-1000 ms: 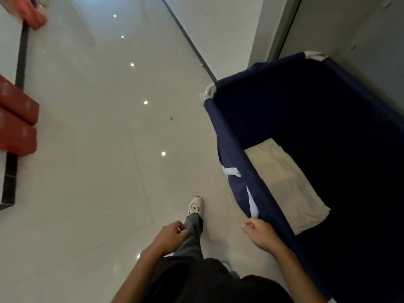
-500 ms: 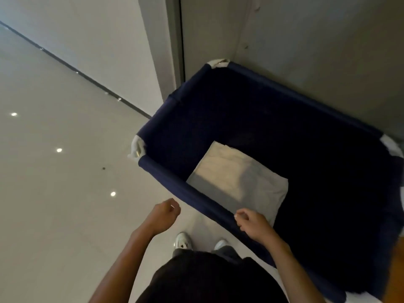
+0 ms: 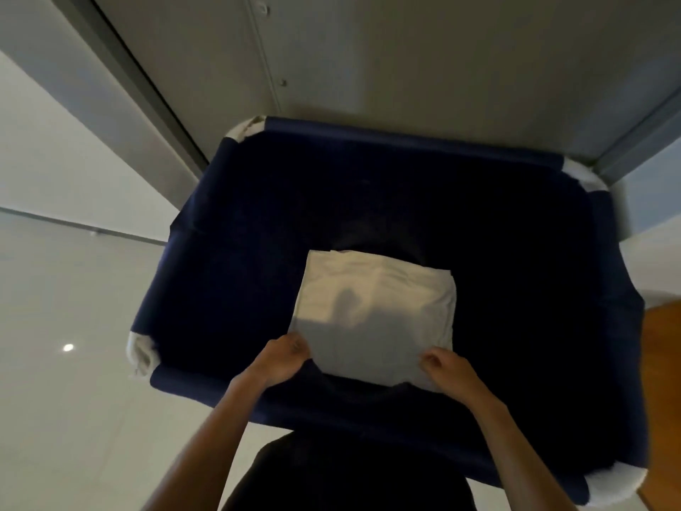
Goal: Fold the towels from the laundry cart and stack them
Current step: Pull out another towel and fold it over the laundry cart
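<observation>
A cream towel [image 3: 372, 311], folded into a rough square, lies at the bottom of the dark blue laundry cart [image 3: 368, 142]. My left hand [image 3: 283, 357] reaches into the cart and grips the towel's near left corner. On the near right corner, my right hand [image 3: 444, 368] pinches the cloth with curled fingers. My shadow falls across the towel's near half.
The cart stands against a grey wall panel [image 3: 405, 60] with a metal door frame [image 3: 125, 79] at the left. Pale glossy floor [image 3: 73, 363] stretches to the left. A wooden surface [image 3: 663, 363] shows at the right edge. White padded corners mark the cart's rim.
I have turned to face the cart squarely. Both hands moved from outside the near rim down into the cart and took hold of the towel's near corners.
</observation>
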A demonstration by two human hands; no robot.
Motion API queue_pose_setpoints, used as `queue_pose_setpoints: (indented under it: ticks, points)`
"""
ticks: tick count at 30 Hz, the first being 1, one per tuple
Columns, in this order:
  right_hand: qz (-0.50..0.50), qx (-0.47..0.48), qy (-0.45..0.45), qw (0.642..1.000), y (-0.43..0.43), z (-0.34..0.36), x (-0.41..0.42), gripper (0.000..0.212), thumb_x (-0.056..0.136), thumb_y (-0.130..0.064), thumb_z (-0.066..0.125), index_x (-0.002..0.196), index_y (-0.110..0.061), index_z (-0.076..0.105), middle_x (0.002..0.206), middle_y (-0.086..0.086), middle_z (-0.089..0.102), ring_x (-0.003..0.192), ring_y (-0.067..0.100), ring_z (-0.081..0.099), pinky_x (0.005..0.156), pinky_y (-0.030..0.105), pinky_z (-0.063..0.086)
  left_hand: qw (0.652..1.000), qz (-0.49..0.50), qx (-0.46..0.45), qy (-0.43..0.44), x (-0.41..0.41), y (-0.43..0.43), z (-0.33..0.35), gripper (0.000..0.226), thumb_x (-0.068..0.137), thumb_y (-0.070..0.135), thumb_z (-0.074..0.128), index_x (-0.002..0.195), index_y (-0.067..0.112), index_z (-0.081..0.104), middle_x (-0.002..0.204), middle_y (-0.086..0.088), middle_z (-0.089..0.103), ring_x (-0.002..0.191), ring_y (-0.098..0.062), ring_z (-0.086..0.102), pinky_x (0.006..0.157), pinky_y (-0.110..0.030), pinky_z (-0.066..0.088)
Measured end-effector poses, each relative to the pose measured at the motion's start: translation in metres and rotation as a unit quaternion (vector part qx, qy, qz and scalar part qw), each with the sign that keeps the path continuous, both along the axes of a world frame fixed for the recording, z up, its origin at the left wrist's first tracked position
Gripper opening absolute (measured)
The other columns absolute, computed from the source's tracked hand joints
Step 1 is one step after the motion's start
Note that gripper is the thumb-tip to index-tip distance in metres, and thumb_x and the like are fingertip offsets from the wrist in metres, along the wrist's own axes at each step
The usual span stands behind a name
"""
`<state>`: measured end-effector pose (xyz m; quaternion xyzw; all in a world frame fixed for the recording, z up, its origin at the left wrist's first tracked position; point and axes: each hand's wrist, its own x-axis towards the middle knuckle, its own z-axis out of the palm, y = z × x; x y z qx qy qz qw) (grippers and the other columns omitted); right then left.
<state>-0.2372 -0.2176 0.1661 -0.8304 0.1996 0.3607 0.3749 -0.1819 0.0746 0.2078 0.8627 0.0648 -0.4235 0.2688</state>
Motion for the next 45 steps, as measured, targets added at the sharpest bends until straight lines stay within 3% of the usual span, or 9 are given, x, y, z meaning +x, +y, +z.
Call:
queue_pose_setpoints:
  ticks: [3,7,10,15,20,27,32,41,45]
  points:
    - [-0.024,0.005,0.013,1.000,-0.020,-0.013,0.015,0.022,0.099,-0.026,0.044,0.097,-0.011,0.061,0.093,0.001,0.061,0.086,0.015,0.056,0.062,0.018,0.038,0.999,-0.004,0.020,0.044,0.021,-0.012,-0.027,0.026,0.100,0.034,0.040,0.112,0.020,0.058,0.117,-0.009,0.063,0.106,-0.026,0.059,0.079,-0.028,0.041]
    - [-0.049,-0.004,0.018,0.999,-0.040,-0.052,0.034,0.025,0.099,-0.023,0.043,0.089,-0.007,0.058,0.086,0.002,0.060,0.076,0.013,0.054,0.059,0.021,0.037,0.997,0.000,0.025,0.076,0.048,-0.027,-0.072,0.020,0.101,0.030,0.036,0.097,0.022,0.055,0.096,-0.002,0.059,0.087,-0.017,0.057,0.074,-0.028,0.041]
    - [-0.054,-0.011,0.036,0.998,-0.052,-0.100,0.043,0.025,0.099,-0.022,0.043,0.078,-0.012,0.053,0.078,-0.004,0.053,0.071,0.009,0.050,0.059,0.020,0.035,0.994,0.025,0.027,0.098,0.067,-0.031,-0.127,0.022,0.099,0.027,0.035,0.090,0.019,0.054,0.094,-0.001,0.058,0.083,-0.015,0.054,0.072,-0.027,0.041]
    - [-0.075,-0.011,0.114,0.991,-0.066,-0.198,0.049,0.018,0.100,-0.029,0.043,0.110,-0.018,0.053,0.120,0.005,0.054,0.101,0.019,0.053,0.074,0.023,0.038,0.987,0.020,0.038,0.155,0.086,-0.032,-0.229,0.019,0.098,0.020,0.039,0.085,0.013,0.051,0.090,-0.003,0.056,0.079,-0.014,0.051,0.063,-0.023,0.041]
    - [-0.100,-0.028,0.175,0.979,-0.073,-0.282,0.057,0.042,0.101,-0.031,0.043,0.138,-0.012,0.045,0.140,0.009,0.046,0.119,0.025,0.048,0.086,0.024,0.038,0.986,0.004,0.074,0.152,0.103,-0.030,-0.311,0.021,0.099,0.022,0.037,0.103,0.008,0.053,0.099,-0.006,0.056,0.085,-0.017,0.051,0.073,-0.028,0.043]
    - [-0.182,-0.040,0.184,0.965,-0.085,-0.388,0.069,0.050,0.100,-0.027,0.047,0.146,-0.012,0.034,0.147,0.014,0.037,0.128,0.031,0.042,0.096,0.030,0.038,0.981,0.033,0.135,0.135,0.125,-0.017,-0.423,0.045,0.099,0.026,0.046,0.139,0.007,0.037,0.138,-0.015,0.043,0.118,-0.030,0.048,0.086,-0.029,0.041]
    - [-0.197,-0.058,0.189,0.960,-0.094,-0.471,0.062,0.066,0.096,-0.028,0.054,0.151,-0.013,0.021,0.153,0.015,0.027,0.135,0.034,0.035,0.109,0.040,0.034,0.971,0.053,0.191,0.135,0.126,0.007,-0.506,0.058,0.096,0.028,0.052,0.145,0.008,0.029,0.145,-0.020,0.033,0.125,-0.037,0.044,0.101,-0.046,0.044]
    - [-0.218,-0.148,0.203,0.943,-0.106,-0.563,0.049,0.086,0.089,-0.033,0.060,0.153,-0.025,0.003,0.158,0.011,0.006,0.140,0.037,0.020,0.113,0.050,0.026,0.957,0.126,0.232,0.117,0.109,0.037,-0.601,0.071,0.088,0.022,0.063,0.144,0.009,0.021,0.143,-0.025,0.030,0.123,-0.045,0.040,0.100,-0.050,0.042]
    - [-0.272,-0.195,0.120,0.935,-0.101,-0.580,0.044,0.085,0.087,-0.020,0.063,0.153,-0.019,0.008,0.156,0.015,0.011,0.138,0.038,0.022,0.111,0.048,0.028,0.955,0.151,0.233,0.104,0.107,0.043,-0.618,0.068,0.089,0.016,0.062,0.143,0.006,0.022,0.144,-0.024,0.029,0.125,-0.043,0.040,0.101,-0.046,0.040]
